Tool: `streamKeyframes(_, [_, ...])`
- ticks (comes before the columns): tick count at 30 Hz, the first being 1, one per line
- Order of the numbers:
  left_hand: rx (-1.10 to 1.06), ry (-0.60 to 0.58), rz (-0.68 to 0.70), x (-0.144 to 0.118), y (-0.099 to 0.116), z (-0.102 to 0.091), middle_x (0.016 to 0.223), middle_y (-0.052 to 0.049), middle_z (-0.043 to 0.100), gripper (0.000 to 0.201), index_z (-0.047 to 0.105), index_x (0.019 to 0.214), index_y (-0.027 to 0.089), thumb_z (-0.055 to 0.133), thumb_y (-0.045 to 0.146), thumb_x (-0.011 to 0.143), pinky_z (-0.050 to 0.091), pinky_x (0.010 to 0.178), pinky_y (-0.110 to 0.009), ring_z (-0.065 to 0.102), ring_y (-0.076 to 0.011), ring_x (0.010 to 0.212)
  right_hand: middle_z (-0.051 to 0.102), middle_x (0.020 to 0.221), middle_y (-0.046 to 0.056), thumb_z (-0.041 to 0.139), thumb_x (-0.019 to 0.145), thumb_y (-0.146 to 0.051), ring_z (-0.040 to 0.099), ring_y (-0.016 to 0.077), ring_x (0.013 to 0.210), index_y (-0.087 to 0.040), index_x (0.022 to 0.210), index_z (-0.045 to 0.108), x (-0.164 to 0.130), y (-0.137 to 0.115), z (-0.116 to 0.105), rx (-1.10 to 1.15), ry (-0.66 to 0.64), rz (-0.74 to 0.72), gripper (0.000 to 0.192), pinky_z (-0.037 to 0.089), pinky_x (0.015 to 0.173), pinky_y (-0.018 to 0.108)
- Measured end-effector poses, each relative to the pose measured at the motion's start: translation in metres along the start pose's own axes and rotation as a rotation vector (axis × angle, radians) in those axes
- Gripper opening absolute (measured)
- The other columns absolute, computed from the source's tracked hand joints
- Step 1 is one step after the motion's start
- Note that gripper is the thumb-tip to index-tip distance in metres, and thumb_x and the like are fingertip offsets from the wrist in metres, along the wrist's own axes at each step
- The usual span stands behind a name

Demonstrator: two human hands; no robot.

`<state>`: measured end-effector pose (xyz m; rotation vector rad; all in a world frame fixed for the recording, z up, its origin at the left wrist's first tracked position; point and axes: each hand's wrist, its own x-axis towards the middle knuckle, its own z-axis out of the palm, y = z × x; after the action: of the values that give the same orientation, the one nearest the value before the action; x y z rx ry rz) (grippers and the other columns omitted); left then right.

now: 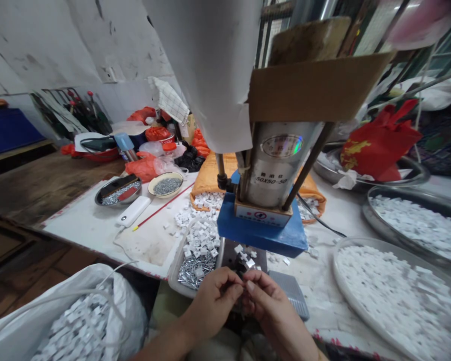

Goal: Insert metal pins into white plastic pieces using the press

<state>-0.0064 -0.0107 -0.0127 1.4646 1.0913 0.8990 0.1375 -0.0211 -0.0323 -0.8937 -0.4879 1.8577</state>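
My left hand [213,303] and my right hand [269,307] meet at the fingertips, low in the middle of the head view. Both are closed in a pinch; whatever lies between the fingers is too small and hidden to make out. Just beyond them, several small white plastic pieces [244,255] rest on the dark base below the blue block [263,230] of a press. Its silver cylinder [272,168] rises above. Left of the base stands a clear plastic tray [174,273] holding white clips [203,238] and shiny metal nails [195,265].
A grey ribbed pad [291,293] lies right of my hands. Farther right are a round tray [340,271] and a metal pan [368,213] of white pieces. At left are a white sack [131,291], a white power strip [133,211] and a bowl [180,183] of small metal parts.
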Motion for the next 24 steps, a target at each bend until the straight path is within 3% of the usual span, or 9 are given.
streamKeyframes(24, [-0.07, -0.004, -0.063, -0.0005, -0.0066, 0.0027, 0.068, 0.0, 0.062, 0.012, 0.061, 0.074, 0.016, 0.051, 0.015, 0.081, 0.043, 0.059, -0.021, 0.056, -0.0125, 0.063, 0.059, 0.055, -0.004, 0.079, 0.064, -0.036, 0.05, 0.0066, 0.048, -0.018, 0.076, 0.062, 0.0021, 0.0001, -0.0014, -0.047, 0.054, 0.026, 0.028, 0.034, 0.044, 0.017])
